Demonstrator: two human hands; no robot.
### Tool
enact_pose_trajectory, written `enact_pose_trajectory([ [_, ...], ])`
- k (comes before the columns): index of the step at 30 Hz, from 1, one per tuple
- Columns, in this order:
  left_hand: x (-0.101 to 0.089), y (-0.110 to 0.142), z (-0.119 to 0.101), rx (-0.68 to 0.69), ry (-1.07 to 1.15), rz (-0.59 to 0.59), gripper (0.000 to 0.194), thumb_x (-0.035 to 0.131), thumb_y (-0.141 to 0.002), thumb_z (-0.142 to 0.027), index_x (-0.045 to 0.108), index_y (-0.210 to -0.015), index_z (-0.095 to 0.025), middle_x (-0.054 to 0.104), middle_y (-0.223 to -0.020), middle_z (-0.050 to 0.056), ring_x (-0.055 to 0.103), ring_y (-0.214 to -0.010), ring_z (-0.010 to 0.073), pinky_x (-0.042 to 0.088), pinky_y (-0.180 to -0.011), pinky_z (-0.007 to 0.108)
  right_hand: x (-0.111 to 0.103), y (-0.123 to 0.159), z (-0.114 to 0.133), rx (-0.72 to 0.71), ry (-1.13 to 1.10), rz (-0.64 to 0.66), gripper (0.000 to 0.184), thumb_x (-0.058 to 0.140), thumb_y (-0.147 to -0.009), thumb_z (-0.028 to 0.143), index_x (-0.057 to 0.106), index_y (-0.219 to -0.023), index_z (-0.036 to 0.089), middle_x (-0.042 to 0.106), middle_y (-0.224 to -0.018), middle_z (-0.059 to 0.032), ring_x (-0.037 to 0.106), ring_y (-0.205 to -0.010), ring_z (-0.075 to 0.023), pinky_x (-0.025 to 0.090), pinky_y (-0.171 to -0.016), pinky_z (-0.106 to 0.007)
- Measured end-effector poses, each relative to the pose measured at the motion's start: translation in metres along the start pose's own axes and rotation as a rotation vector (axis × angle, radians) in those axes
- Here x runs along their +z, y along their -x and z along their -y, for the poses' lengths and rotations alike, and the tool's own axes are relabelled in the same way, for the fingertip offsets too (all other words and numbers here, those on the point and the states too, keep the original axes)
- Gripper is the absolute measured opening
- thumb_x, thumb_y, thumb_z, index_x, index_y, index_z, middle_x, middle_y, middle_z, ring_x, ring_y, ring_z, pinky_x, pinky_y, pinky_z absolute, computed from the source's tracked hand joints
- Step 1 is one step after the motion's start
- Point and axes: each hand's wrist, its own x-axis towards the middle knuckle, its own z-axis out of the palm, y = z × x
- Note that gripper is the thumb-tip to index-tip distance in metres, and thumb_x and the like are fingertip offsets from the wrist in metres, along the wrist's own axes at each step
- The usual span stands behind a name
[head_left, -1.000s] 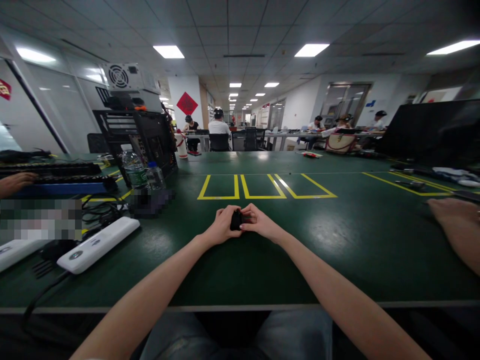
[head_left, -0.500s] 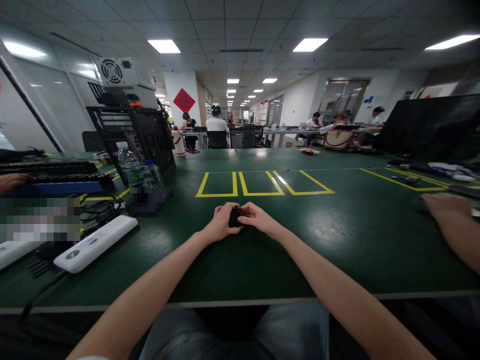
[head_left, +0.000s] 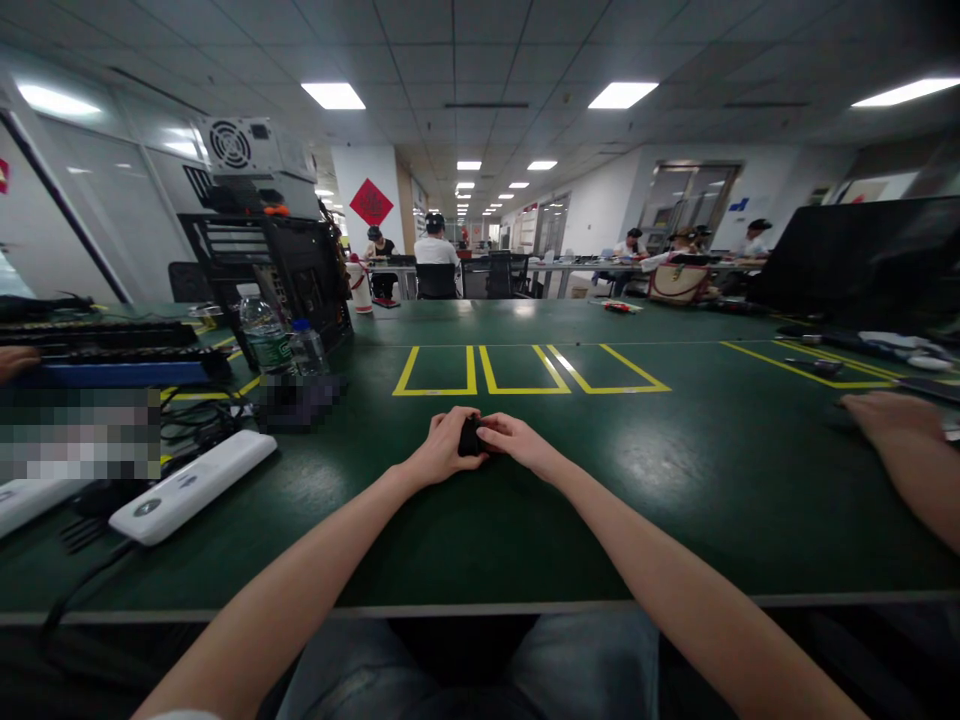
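Observation:
A small black object, too dark and too covered to name, sits between my two hands over the green tabletop. My left hand is closed around its left side, thumb near me and fingers on the far side. From the right, my right hand pinches at the object's edge with bent fingertips. Both hands are low over the table, close in front of the yellow tape outlines. Much of the object is hidden by my fingers.
On the left are a white power strip, tangled black cables, water bottles and an open computer case. Another person's hand rests at the right. A dark monitor and a bag stand farther back.
My right fingers have shifted slightly on the black object, the upper fingers now lower and closer together. My left hand keeps nearly the same grip.

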Motion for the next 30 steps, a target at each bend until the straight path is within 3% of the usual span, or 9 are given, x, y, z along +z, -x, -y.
enact_pose_trajectory([
  [6,-0.002,0.001,-0.001,-0.002,0.013,0.013,0.054,0.058,-0.067,-0.031,0.032,-0.112,-0.021,0.045,-0.106,0.005,0.044,-0.1,0.0217,0.027,-0.09,0.039,-0.002,0.008,0.01,-0.098,-0.001,0.087,0.038,0.067,-0.061,0.026,0.046,-0.093,0.019,0.052,-0.1,-0.0037,0.051,-0.095,-0.0176,0.041,-0.083,-0.037],
  [12,-0.002,0.0,-0.001,0.0,0.011,-0.001,0.056,0.06,-0.065,-0.031,0.032,-0.112,-0.021,0.045,-0.106,0.005,0.044,-0.101,0.0216,0.026,-0.091,0.04,0.002,0.001,0.002,-0.075,-0.05,0.01,0.029,0.057,-0.069,0.038,0.046,-0.088,0.02,0.055,-0.088,-0.0019,0.053,-0.089,-0.0171,0.043,-0.08,-0.038],
  [17,0.001,0.0,0.0,-0.009,0.0,-0.017,0.057,0.062,-0.064,-0.029,0.032,-0.111,-0.022,0.046,-0.105,0.004,0.045,-0.101,0.0212,0.026,-0.091,0.039,0.003,-0.005,-0.005,-0.052,-0.057,-0.018,0.033,0.06,-0.067,0.037,0.046,-0.091,0.019,0.055,-0.089,-0.0025,0.053,-0.089,-0.017,0.043,-0.08,-0.037],
  [21,0.002,0.0,0.001,-0.003,0.001,-0.009,0.057,0.062,-0.064,-0.03,0.032,-0.111,-0.022,0.046,-0.106,0.004,0.044,-0.101,0.021,0.026,-0.091,0.039,0.002,0.0,0.002,-0.036,-0.022,0.02,0.03,0.058,-0.069,0.036,0.048,-0.09,0.018,0.053,-0.095,-0.0047,0.051,-0.094,-0.0185,0.042,-0.083,-0.039],
  [26,0.0,0.0,-0.001,-0.025,0.002,0.005,0.055,0.06,-0.064,-0.028,0.032,-0.111,-0.022,0.046,-0.105,0.004,0.045,-0.1,0.0217,0.026,-0.09,0.039,-0.001,0.008,0.012,-0.105,-0.023,0.098,0.038,0.067,-0.06,0.027,0.045,-0.089,0.019,0.051,-0.099,-0.0033,0.05,-0.096,-0.0182,0.041,-0.084,-0.038],
  [30,-0.002,0.0,-0.003,-0.016,0.014,0.01,0.055,0.06,-0.065,-0.029,0.031,-0.112,-0.022,0.046,-0.106,0.005,0.045,-0.101,0.0221,0.025,-0.091,0.04,0.001,0.007,0.009,-0.079,-0.036,0.046,0.028,0.06,-0.067,0.033,0.045,-0.087,0.02,0.052,-0.095,-0.0024,0.052,-0.092,-0.017,0.042,-0.081,-0.037],
])
